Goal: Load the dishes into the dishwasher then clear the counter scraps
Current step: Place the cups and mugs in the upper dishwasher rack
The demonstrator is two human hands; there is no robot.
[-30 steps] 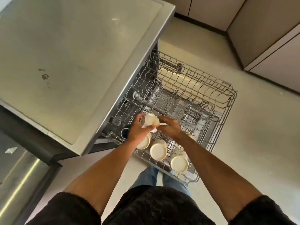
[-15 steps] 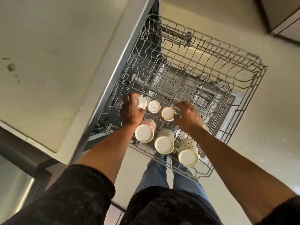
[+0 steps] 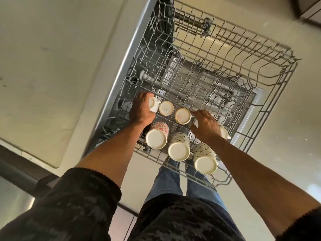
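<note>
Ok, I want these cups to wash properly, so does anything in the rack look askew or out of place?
Nothing stands out. The three patterned mugs and the small cups sit upside down in the rack. The left hand grips one more small cup, tilted and not yet set down.

I see a grey wire dishwasher rack pulled out over a pale floor; three tall patterned mugs stand upside down along its near edge; behind them sit three smaller white cups, bases up.
</note>
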